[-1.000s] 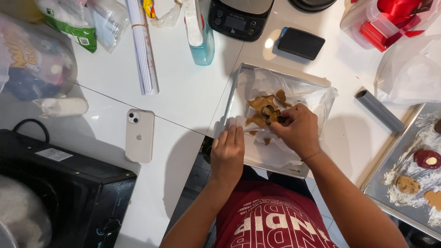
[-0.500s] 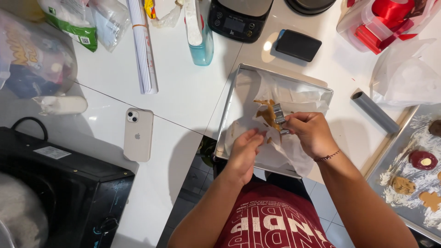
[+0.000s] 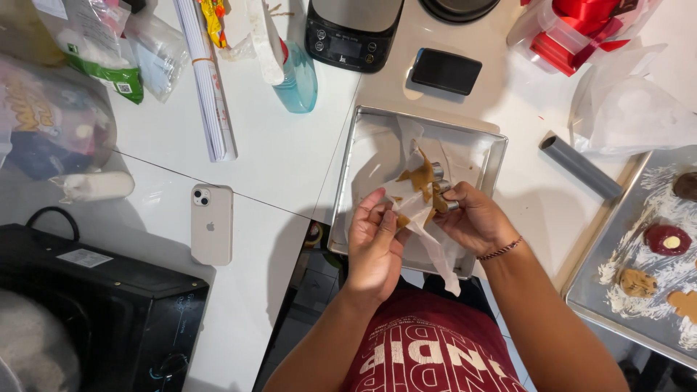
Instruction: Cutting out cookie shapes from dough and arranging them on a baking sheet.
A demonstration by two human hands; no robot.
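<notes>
Brown dough (image 3: 421, 176), thin and ragged at the edges, clings to a crumpled sheet of white parchment (image 3: 425, 218) that both hands hold up just above a shallow metal baking tray (image 3: 347, 190). The tray sits on a white tabletop (image 3: 276, 156) at the person's front edge. Behind it stand a black kitchen scale (image 3: 352, 33) and a flat black rectangular device (image 3: 446, 71); a pale blue spray bottle (image 3: 294, 76) and a rolled white paper tube (image 3: 207, 80) lie to the left. A cream-coloured phone (image 3: 211, 223) rests face down near the tabletop's edge, well apart from the tray, with a black appliance (image 3: 94, 305) below it. To the right lie a grey cylinder (image 3: 579, 165), a crinkled clear bag (image 3: 639, 109) and a second tray (image 3: 639, 254), floured, bearing small cut dough shapes.

The left hand (image 3: 376, 243) is raised palm-up under the parchment, fingers (image 3: 370, 210) loosely curled and pinching the sheet's lower edge. The right hand (image 3: 475, 221) comes in from the right, wrist bent and wearing a thin bracelet, its fingers closed around a small shiny metal cutter (image 3: 443, 192) pressed against the dough and paper. Nothing lies between the hands and the tray beneath them.
</notes>
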